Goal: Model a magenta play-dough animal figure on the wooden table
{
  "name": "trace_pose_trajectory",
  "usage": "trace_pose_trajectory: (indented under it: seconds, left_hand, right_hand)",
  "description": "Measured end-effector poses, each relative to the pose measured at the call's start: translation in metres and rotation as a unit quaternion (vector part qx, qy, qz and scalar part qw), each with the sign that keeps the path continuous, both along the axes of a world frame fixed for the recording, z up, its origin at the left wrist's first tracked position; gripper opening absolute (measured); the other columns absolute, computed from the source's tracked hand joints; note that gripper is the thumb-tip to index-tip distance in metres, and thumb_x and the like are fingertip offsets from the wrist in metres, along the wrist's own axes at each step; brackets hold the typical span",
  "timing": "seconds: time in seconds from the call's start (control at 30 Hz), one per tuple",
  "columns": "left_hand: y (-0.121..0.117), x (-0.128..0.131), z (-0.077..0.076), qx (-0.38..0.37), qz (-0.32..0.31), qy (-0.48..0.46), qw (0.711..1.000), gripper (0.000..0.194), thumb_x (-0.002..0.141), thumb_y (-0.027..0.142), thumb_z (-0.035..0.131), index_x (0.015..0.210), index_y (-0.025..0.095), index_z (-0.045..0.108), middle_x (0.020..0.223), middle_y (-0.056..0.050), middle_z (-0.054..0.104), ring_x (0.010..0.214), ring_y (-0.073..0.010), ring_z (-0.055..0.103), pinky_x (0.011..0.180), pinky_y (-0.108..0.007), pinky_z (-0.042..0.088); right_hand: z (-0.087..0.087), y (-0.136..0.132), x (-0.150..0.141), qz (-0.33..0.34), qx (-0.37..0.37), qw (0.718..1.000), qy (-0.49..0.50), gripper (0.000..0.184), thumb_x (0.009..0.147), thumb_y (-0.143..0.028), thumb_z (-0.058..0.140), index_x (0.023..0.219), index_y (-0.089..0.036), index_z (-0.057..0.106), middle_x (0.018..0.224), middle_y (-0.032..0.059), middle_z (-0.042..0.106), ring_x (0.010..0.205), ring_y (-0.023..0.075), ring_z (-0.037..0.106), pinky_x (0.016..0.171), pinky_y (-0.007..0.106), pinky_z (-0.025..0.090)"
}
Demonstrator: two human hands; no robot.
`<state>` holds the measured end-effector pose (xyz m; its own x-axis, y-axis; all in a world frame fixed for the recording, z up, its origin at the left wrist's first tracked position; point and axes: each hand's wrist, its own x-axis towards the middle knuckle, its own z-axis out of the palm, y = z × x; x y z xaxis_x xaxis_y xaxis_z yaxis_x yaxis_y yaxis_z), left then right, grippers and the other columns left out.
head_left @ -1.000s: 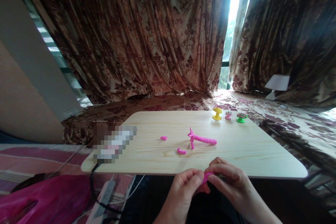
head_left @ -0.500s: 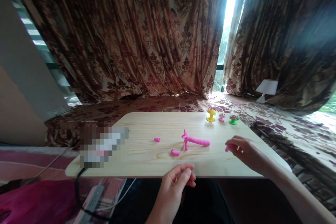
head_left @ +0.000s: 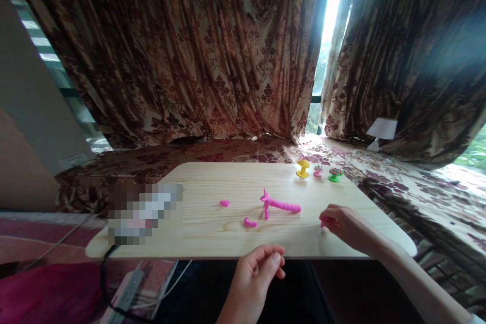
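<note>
Over the right part of the table, my right hand [head_left: 337, 221] pinches a small piece of pink modelling clay [head_left: 322, 224] between thumb and fingertips. My left hand [head_left: 261, 268] is at the table's front edge with its fingers curled and the thumb laid against them; no object shows in it. Between and beyond the hands lies a pink clay figure [head_left: 283, 206] with a long rolled body and short prongs at its left end. A curved pink clay piece [head_left: 250, 223] rests left of it, and a small pink clay lump [head_left: 225, 203] lies farther left.
Three small clay mushroom shapes stand at the table's back right: yellow [head_left: 302, 168], pink [head_left: 318, 171] and green [head_left: 335, 174]. A blurred-out object covers the left end of the wooden table [head_left: 205, 182]. A black cable [head_left: 104, 283] hangs there, near a power strip [head_left: 127, 293].
My right hand has moved slightly left and turned more palm-down, still pinching the pink clay piece. The left hand keeps nearly the same pose. The whole view has shifted a little.
</note>
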<state>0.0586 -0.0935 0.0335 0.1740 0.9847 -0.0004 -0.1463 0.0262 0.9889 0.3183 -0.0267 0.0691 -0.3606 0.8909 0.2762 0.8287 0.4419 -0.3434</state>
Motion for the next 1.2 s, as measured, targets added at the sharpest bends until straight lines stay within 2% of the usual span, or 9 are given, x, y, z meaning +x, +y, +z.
trace_pose_trajectory:
  seconds: [0.13, 0.2, 0.27, 0.4, 0.63, 0.77, 0.9, 1.07, 1.2]
  left_hand:
    - [-0.003, 0.009, -0.001, -0.01, 0.004, -0.042, 0.999, 0.032, 0.071, 0.033, 0.07, 0.099, 0.017, 0.067, 0.082, -0.004, 0.067, 0.067, -0.0112, 0.058, 0.067, -0.023, 0.044]
    - [-0.006, 0.015, -0.001, -0.01, 0.012, -0.088, 0.996, 0.038, 0.065, 0.029, 0.076, 0.1, 0.019, 0.066, 0.084, -0.002, 0.067, 0.067, -0.0106, 0.058, 0.063, -0.021, 0.044]
    - [-0.008, 0.017, 0.001, -0.001, 0.026, -0.113, 0.993, 0.035, 0.061, 0.028, 0.078, 0.093, 0.019, 0.067, 0.08, -0.002, 0.068, 0.066, -0.0112, 0.059, 0.062, -0.021, 0.044]
    - [-0.01, 0.013, 0.006, 0.02, 0.061, -0.072, 0.995, 0.021, 0.067, 0.031, 0.073, 0.081, 0.016, 0.07, 0.064, -0.002, 0.068, 0.061, -0.0109, 0.058, 0.06, -0.02, 0.044]
    - [-0.011, 0.005, 0.015, 0.031, 0.08, 0.003, 0.996, 0.022, 0.068, 0.034, 0.072, 0.079, 0.015, 0.073, 0.061, -0.002, 0.069, 0.059, -0.014, 0.06, 0.059, -0.022, 0.047]
    - [-0.011, 0.004, 0.018, 0.025, 0.071, 0.005, 0.997, 0.021, 0.066, 0.034, 0.073, 0.077, 0.016, 0.073, 0.06, -0.001, 0.068, 0.059, -0.0131, 0.059, 0.057, -0.021, 0.046]
    - [-0.01, 0.005, 0.014, 0.011, 0.069, -0.048, 0.996, 0.019, 0.063, 0.031, 0.077, 0.074, 0.016, 0.072, 0.059, 0.0, 0.066, 0.057, -0.009, 0.056, 0.056, -0.017, 0.043]
    - [-0.009, 0.01, 0.004, -0.097, 0.015, -0.259, 0.961, 0.032, 0.063, 0.031, 0.078, 0.091, 0.018, 0.071, 0.075, -0.003, 0.071, 0.062, -0.0089, 0.06, 0.066, -0.021, 0.048]
    - [-0.007, 0.011, -0.001, -0.12, 0.018, -0.309, 0.943, 0.017, 0.068, 0.027, 0.075, 0.079, 0.014, 0.072, 0.074, -0.005, 0.071, 0.065, -0.0099, 0.061, 0.067, -0.023, 0.049]
  right_hand:
    - [0.004, -0.027, -0.032, 0.052, -0.063, 0.977, 0.195, 0.017, 0.087, -0.029, 0.051, 0.096, -0.019, 0.06, 0.086, 0.0051, 0.068, 0.078, 0.0176, 0.065, 0.07, 0.028, 0.05]
    - [0.006, -0.043, -0.053, 0.076, -0.109, 0.945, 0.299, 0.016, 0.084, -0.032, 0.056, 0.092, -0.018, 0.058, 0.082, 0.0039, 0.069, 0.078, 0.0178, 0.065, 0.07, 0.028, 0.051]
    - [0.006, -0.056, -0.07, 0.083, -0.128, 0.93, 0.334, 0.014, 0.083, -0.033, 0.059, 0.084, -0.019, 0.058, 0.076, 0.0012, 0.067, 0.072, 0.0159, 0.064, 0.065, 0.025, 0.051]
    - [0.001, -0.064, -0.086, 0.097, -0.108, 0.932, 0.333, 0.011, 0.083, -0.031, 0.059, 0.084, -0.02, 0.061, 0.076, -0.0005, 0.064, 0.071, 0.0144, 0.061, 0.065, 0.023, 0.049]
    - [0.003, -0.065, -0.081, 0.101, -0.044, 0.95, 0.292, 0.007, 0.084, -0.024, 0.059, 0.082, -0.022, 0.065, 0.077, -0.0005, 0.064, 0.071, 0.0135, 0.061, 0.065, 0.022, 0.047]
    - [0.007, -0.069, -0.082, 0.12, -0.058, 0.951, 0.279, 0.015, 0.084, -0.022, 0.058, 0.098, -0.024, 0.064, 0.088, 0.0005, 0.063, 0.08, 0.0137, 0.061, 0.07, 0.022, 0.048]
    - [0.005, -0.07, -0.085, 0.129, -0.053, 0.953, 0.268, 0.012, 0.085, -0.021, 0.057, 0.092, -0.024, 0.066, 0.083, -0.0001, 0.061, 0.074, 0.0126, 0.06, 0.067, 0.022, 0.047]
    - [-0.005, -0.07, -0.095, 0.107, 0.003, 0.941, 0.321, 0.008, 0.086, -0.02, 0.056, 0.088, -0.022, 0.064, 0.083, 0.0009, 0.06, 0.075, 0.0139, 0.059, 0.068, 0.023, 0.048]
    - [-0.011, -0.069, -0.101, 0.103, 0.044, 0.945, 0.308, 0.013, 0.085, -0.021, 0.057, 0.095, -0.023, 0.064, 0.09, 0.0025, 0.059, 0.085, 0.0157, 0.059, 0.074, 0.025, 0.049]
